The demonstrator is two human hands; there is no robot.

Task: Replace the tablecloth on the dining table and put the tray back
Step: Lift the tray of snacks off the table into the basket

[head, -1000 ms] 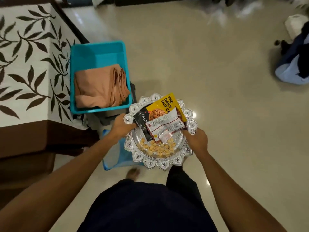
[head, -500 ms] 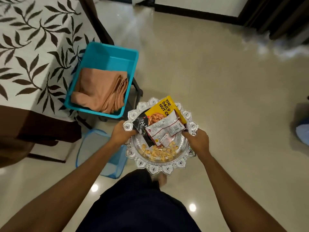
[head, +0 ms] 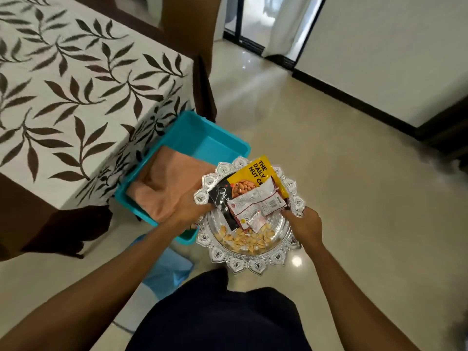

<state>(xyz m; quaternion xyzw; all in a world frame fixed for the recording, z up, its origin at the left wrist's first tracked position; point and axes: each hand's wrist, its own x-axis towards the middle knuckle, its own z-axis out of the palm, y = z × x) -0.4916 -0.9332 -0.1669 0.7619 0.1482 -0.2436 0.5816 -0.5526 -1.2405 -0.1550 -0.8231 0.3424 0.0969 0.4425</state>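
We are in a home's dining room: a leaf-print tablecloth (head: 76, 84) is spread wide, a glossy cream floor (head: 304, 148) meets white wall (head: 392, 46) and dark skirting (head: 354, 102), a curtain (head: 286, 29) hangs by a glass door (head: 250, 21), and folded cloth (head: 172, 183) fills a tub (head: 202, 138).

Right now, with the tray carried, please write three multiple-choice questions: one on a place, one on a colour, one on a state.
1. Where is the peach cloth?
A. on the table
B. in the blue bin
C. on the floor

2. The packet marked DAILY NUT is black and:
A. green
B. purple
C. yellow

3. The silver tray is:
A. gripped by the left hand and right hand
B. gripped by one hand
C. set on the table

B: it lies folded inside the bin.
C: the printed part is yellow.
A: each hand grips one side of the rim.
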